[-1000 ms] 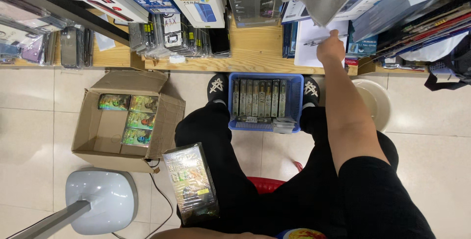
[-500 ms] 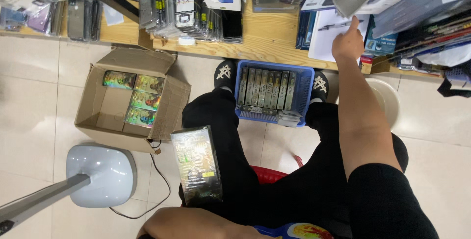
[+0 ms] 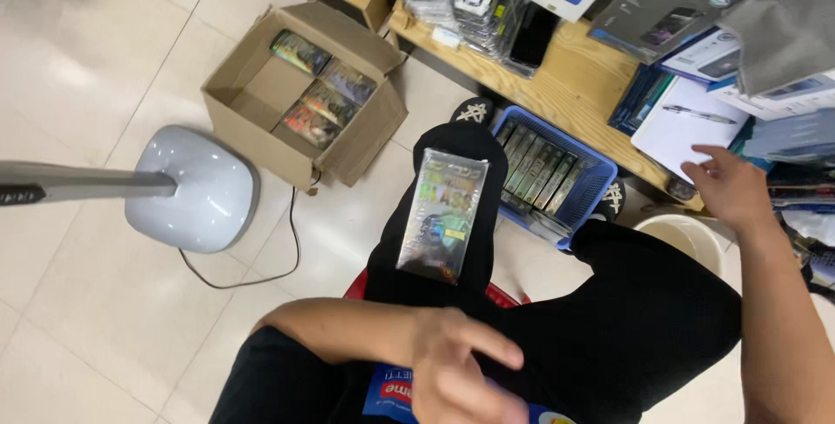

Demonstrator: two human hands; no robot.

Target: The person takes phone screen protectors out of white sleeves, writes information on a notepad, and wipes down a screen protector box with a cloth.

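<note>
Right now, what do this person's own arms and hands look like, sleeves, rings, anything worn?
Both forearms are bare down to the wrists; no sleeve cuff shows in view. The left hand is blurred, with no glove seen. The right hand is also ungloved, and no ring, watch or bracelet can be made out on either hand.

A shiny wrapped packet (image 3: 442, 214) lies along the person's left thigh at the centre. The left hand (image 3: 457, 373), fingers loosely spread and blurred, hovers at six o'clock, holding nothing. At three o'clock the right hand (image 3: 729, 189) rests open near white paper (image 3: 687, 133) on the wooden shelf (image 3: 557, 85). A blue basket (image 3: 596, 182) of slim packs sits between the feet; a cardboard box (image 3: 261, 85) stands at eleven o'clock.
</note>
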